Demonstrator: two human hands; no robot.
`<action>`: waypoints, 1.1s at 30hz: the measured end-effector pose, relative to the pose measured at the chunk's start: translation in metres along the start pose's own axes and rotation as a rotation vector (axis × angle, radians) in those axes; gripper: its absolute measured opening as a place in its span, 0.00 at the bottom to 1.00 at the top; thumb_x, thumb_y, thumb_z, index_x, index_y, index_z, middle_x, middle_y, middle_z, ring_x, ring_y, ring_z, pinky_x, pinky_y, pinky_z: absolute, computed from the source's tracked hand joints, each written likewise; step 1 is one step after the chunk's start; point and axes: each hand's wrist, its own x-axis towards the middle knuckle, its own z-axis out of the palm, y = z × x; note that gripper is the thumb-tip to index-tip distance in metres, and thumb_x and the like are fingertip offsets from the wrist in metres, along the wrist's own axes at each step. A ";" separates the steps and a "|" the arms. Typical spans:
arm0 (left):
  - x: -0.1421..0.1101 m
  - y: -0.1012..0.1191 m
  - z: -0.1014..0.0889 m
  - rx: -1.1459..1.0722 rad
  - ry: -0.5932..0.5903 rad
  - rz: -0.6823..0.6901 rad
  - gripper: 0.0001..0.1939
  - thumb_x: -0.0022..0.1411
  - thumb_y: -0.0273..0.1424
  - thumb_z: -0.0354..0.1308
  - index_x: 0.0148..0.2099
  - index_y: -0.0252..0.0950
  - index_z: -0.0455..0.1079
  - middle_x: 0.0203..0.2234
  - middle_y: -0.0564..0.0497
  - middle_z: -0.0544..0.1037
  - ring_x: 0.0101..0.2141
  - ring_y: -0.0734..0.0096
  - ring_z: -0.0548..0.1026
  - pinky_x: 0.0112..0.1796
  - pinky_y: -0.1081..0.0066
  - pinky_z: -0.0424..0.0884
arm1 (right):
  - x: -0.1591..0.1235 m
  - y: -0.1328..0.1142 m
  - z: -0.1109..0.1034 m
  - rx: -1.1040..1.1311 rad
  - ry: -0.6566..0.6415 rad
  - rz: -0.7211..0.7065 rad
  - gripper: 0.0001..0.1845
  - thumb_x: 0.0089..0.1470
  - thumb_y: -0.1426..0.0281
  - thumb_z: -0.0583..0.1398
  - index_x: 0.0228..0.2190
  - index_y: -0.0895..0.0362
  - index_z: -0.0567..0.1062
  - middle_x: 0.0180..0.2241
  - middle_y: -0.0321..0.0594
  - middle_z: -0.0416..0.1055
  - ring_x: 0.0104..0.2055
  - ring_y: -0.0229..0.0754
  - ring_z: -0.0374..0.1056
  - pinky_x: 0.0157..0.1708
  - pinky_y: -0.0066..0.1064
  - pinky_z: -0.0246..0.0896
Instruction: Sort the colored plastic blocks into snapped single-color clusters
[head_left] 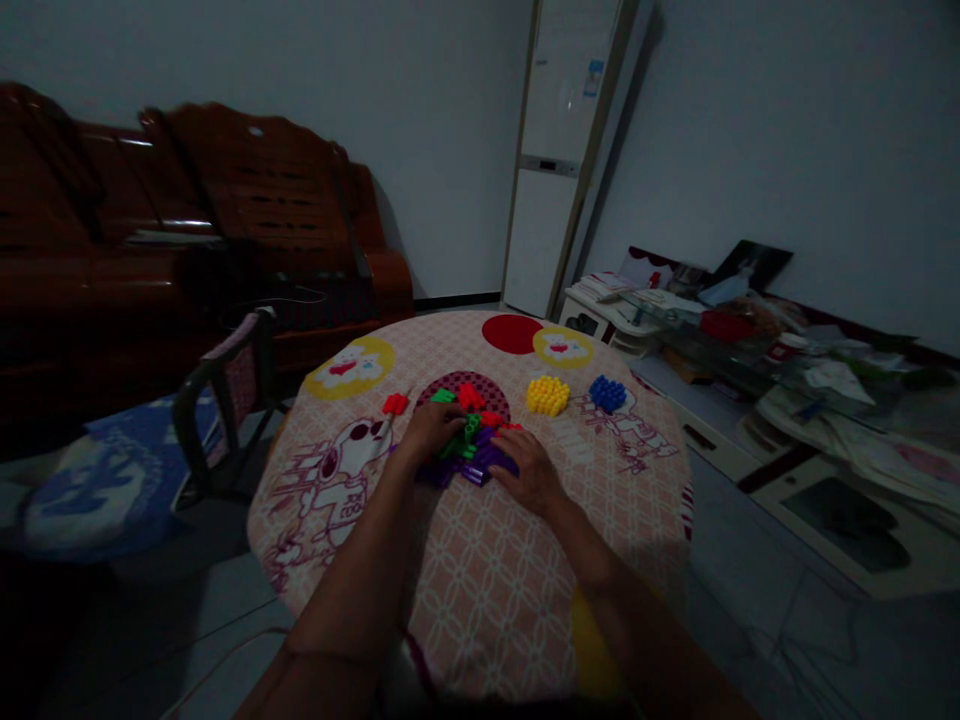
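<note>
A mixed pile of small plastic building blocks lies on the round table, with purple blocks [474, 470] at the front, green blocks [471, 430] in the middle and red blocks [471, 396] behind. My left hand [433, 430] bends over the pile's left side, fingers curled among the green blocks; what they pinch, if anything, is hidden. At the right side, my right hand [531, 470] rests against the purple blocks with its fingers apart. A cluster of yellow blocks [547, 396] and another of blue blocks [607, 393] sit to the right. One small red piece [395, 403] lies apart on the left.
The table has a patterned tablecloth [480, 600]. A chair [229, 400] stands at its left, before a wooden sofa [255, 200]. On the right is a low cabinet [697, 430] with cluttered papers and bags. A tall white air conditioner [551, 130] stands in the far corner.
</note>
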 end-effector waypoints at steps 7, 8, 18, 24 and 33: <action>-0.001 -0.013 -0.001 -0.176 0.019 -0.057 0.15 0.54 0.35 0.59 0.41 0.38 0.82 0.36 0.49 0.85 0.37 0.61 0.80 0.43 0.66 0.73 | -0.004 -0.007 0.000 -0.057 -0.038 -0.100 0.21 0.58 0.64 0.63 0.53 0.54 0.75 0.56 0.49 0.72 0.59 0.54 0.64 0.60 0.54 0.59; -0.001 -0.015 -0.001 -0.208 0.020 -0.066 0.15 0.53 0.36 0.59 0.41 0.38 0.82 0.36 0.49 0.85 0.38 0.61 0.80 0.43 0.66 0.73 | -0.005 -0.008 0.000 -0.077 -0.031 -0.113 0.20 0.58 0.66 0.63 0.52 0.53 0.75 0.55 0.48 0.72 0.59 0.54 0.64 0.61 0.54 0.59; -0.003 -0.019 -0.001 -0.434 0.081 -0.134 0.17 0.48 0.39 0.62 0.38 0.37 0.81 0.37 0.48 0.85 0.37 0.59 0.80 0.42 0.64 0.74 | -0.004 -0.018 -0.003 -0.116 0.105 -0.073 0.13 0.61 0.71 0.56 0.44 0.54 0.78 0.43 0.48 0.77 0.50 0.51 0.70 0.56 0.49 0.65; -0.007 -0.016 -0.004 -0.503 -0.040 -0.077 0.24 0.46 0.42 0.65 0.45 0.36 0.80 0.37 0.47 0.84 0.38 0.59 0.80 0.40 0.64 0.75 | -0.005 -0.016 -0.002 -0.089 0.126 -0.071 0.12 0.60 0.71 0.57 0.43 0.55 0.78 0.42 0.48 0.77 0.48 0.50 0.71 0.53 0.47 0.66; -0.002 -0.012 -0.007 -0.548 0.198 -0.101 0.25 0.45 0.42 0.64 0.43 0.34 0.79 0.35 0.46 0.83 0.35 0.60 0.78 0.35 0.67 0.74 | -0.004 0.015 -0.015 -0.042 0.424 0.197 0.12 0.59 0.69 0.57 0.40 0.55 0.80 0.38 0.47 0.78 0.42 0.49 0.72 0.46 0.41 0.67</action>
